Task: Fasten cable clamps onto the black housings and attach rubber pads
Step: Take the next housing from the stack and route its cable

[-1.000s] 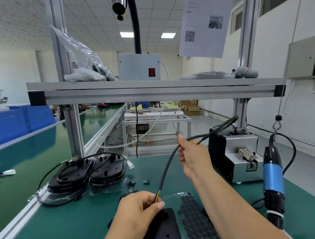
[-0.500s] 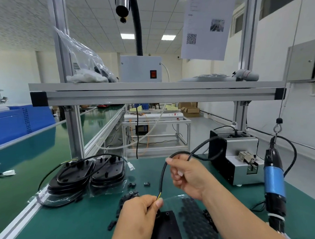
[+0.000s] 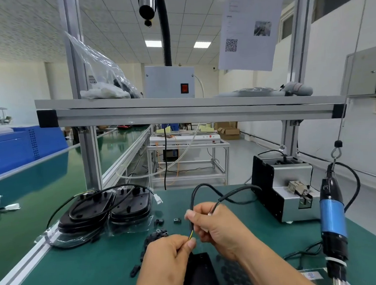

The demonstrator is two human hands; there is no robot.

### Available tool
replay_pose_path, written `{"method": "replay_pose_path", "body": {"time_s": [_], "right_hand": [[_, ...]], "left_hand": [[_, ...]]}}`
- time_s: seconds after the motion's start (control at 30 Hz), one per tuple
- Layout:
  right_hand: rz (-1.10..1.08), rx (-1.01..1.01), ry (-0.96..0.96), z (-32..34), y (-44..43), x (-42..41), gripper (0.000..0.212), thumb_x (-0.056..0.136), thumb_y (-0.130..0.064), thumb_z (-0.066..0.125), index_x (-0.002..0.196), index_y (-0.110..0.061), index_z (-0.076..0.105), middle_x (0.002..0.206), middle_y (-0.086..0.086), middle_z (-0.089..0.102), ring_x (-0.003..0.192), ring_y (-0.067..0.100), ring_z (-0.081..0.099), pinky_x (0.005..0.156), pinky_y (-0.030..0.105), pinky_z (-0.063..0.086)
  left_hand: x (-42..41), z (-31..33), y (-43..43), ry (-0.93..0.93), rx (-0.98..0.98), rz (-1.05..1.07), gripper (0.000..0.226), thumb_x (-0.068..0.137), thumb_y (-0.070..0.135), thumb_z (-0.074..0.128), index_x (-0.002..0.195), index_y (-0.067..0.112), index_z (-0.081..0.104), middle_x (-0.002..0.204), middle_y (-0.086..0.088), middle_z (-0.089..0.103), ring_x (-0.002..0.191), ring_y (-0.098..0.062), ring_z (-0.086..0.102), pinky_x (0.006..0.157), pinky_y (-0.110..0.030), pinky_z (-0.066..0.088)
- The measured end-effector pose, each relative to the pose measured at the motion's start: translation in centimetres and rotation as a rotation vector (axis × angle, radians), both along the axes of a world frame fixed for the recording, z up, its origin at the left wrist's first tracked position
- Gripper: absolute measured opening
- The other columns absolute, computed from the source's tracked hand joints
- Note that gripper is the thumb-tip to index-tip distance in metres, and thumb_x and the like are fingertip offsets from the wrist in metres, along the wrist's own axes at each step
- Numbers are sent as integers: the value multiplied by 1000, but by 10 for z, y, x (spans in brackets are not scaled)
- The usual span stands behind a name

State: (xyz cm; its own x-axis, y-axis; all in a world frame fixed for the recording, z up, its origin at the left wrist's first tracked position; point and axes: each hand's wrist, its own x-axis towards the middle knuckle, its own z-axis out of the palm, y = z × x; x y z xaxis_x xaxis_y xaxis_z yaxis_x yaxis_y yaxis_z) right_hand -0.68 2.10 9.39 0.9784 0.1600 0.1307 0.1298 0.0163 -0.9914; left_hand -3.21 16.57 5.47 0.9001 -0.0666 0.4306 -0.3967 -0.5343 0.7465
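The left hand (image 3: 167, 259) pinches the stripped end of the cable (image 3: 193, 196), where a yellow wire shows, between thumb and forefinger. This grip is closed tight and sits just above the far end of the housing (image 3: 202, 272). The right hand (image 3: 217, 225) is curled round the same cable a little higher, and a second pass of the cable seems to go through its fingers too.

Between the two grips the cable stands nearly upright. Above the right hand it bends over and loops away to the right of the housing.

The housing lies flat on the desk (image 3: 80, 274) under both hands, with its long axis pointing away from the person. The clamps (image 3: 157, 235) lie in a small heap just left of the housing's far end, so the left hand is nearer to them. The pads (image 3: 230, 277) are on a sheet right of the housing.

Probably the cable end must come down onto the housing before a clamp is taken.
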Motion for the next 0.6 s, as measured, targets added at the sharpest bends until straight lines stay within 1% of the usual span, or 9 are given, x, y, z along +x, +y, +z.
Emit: {"method": "replay_pose_path", "body": {"time_s": [0.1, 0.2, 0.27, 0.3, 0.37, 0.47, 0.5, 0.57, 0.6], "right_hand": [[-8, -33, -40, -1, 0, -3, 29, 91, -13, 64, 64, -14, 55, 53, -2, 55, 48, 9, 46, 49, 19, 37], [-16, -52, -49, -4, -2, -7, 22, 92, -12, 62, 73, -8, 52, 56, 0, 60, 50, 9, 50, 51, 20, 41], [-12, -54, -47, -5, -3, -8, 17, 92, -12, 62, 81, -3, 53, 59, 1, 63, 52, 10, 51, 53, 21, 42], [-10, -61, -50, -5, -4, -8, 17, 91, -12, 63, 81, -3, 53, 59, 1, 63, 53, 11, 52, 54, 21, 42], [-4, -89, -50, -5, -6, -8, 21, 91, -12, 64, 73, -7, 54, 58, 2, 61, 55, 14, 50, 54, 22, 41], [25, -148, -32, -8, -5, -9, 38, 93, -15, 61, 55, -20, 59, 55, 1, 56, 55, 14, 47, 55, 23, 39], [32, -153, -35, -8, -5, -9, 39, 94, -17, 61, 55, -21, 61, 54, 0, 57, 54, 13, 47, 54, 22, 39], [34, -171, -49, -4, -3, -9, 29, 94, -22, 61, 67, -12, 63, 52, 0, 59, 51, 12, 45, 50, 20, 38], [23, -209, -48, 1, -3, -8, 30, 93, -29, 62, 73, -7, 61, 52, 1, 60, 48, 12, 43, 47, 20, 36]], "left_hand": [[2, -2, -1, -3, 3, 9, 21, 88, 35, 63, 75, 20, 67, 59, 2, 53, 54, -1, 40, 61, -24, 44], [3, -3, -1, -15, -19, 24, 22, 87, 36, 64, 72, 21, 66, 56, 8, 49, 53, -2, 40, 57, -21, 40], [3, -3, 0, -27, 3, 26, 25, 87, 37, 64, 71, 18, 65, 54, 8, 46, 53, -3, 38, 55, -21, 38], [3, -3, 0, -31, 16, 22, 26, 87, 37, 64, 71, 16, 64, 54, 7, 45, 53, -4, 37, 55, -22, 37], [4, -3, 0, -43, 22, 14, 30, 87, 35, 64, 69, 12, 61, 53, 7, 41, 52, -5, 35, 53, -21, 33], [4, -2, 0, -24, 10, 12, 26, 86, 38, 65, 69, 18, 65, 51, 8, 43, 51, -5, 35, 52, -18, 33], [2, 1, 0, -3, 27, 10, 26, 86, 39, 65, 70, 19, 66, 50, 8, 43, 51, -5, 35, 52, -18, 33], [3, 2, 1, 53, 64, 10, 33, 86, 42, 64, 68, 14, 62, 50, 10, 41, 49, -5, 36, 51, -18, 32], [3, 3, 2, 75, 45, -12, 35, 85, 45, 65, 66, 15, 61, 52, 12, 45, 50, -2, 40, 53, -15, 33]]}}
